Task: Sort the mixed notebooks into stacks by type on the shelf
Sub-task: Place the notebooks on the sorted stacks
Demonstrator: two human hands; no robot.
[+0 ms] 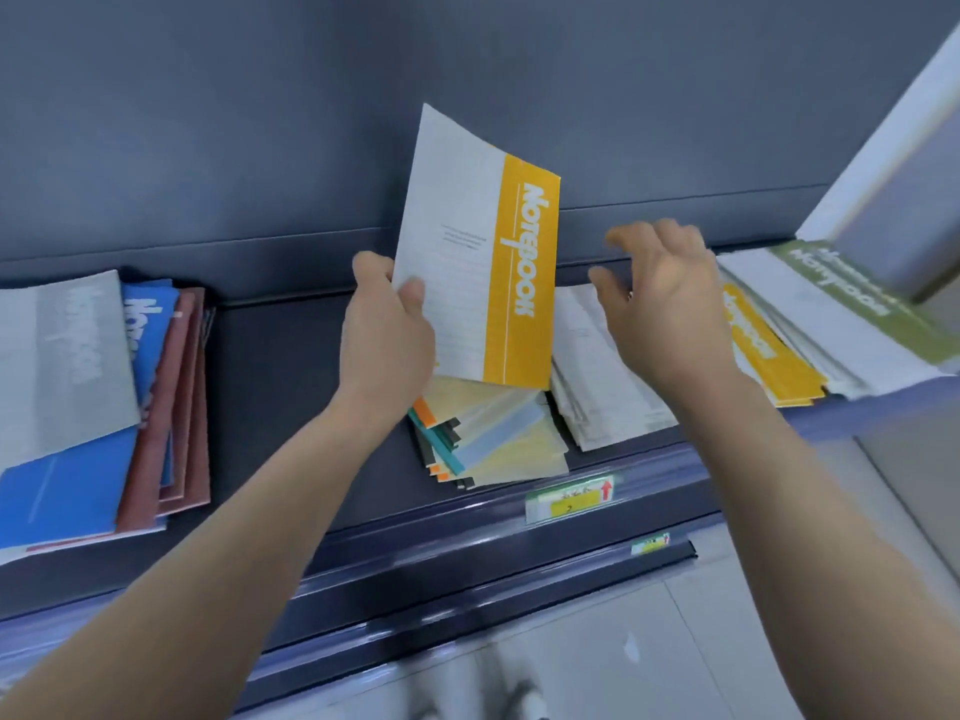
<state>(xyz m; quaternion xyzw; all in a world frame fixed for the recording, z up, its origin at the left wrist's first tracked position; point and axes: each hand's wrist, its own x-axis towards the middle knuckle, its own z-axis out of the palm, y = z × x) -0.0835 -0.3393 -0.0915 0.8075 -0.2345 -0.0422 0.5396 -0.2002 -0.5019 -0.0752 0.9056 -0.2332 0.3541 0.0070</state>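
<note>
The left hand [387,324] is observed clasped on the lower left edge of the yellow-banded notebook [478,252], with the thumb laid on the cover. The notebook is held raised above the shelf [270,381] at frame centre. Its long axis runs near vertical with the top leaning left, and the yellow band is on its right side. Below it, a fanned pile of pastel notebooks [493,439] is noted lying flat on the shelf.

The right hand [660,298] is found empty, fingers loosely spread, over a white stack [597,376] just right of the held notebook (contact with that stack cannot be determined). Further right, a second yellow-banded cover [763,350] is seen in the right-hand pile, partly under a green-banded notebook [852,288]. At the left of the frame a grey, blue and maroon stack [104,407] is recorded, well apart.

Assessment: the matching yellow type lies to the right of the held notebook, beyond the right hand, which is the nearer of the two. A rightward carry or a handover is judged likely, with the long axis laid down to suit that pile.
</note>
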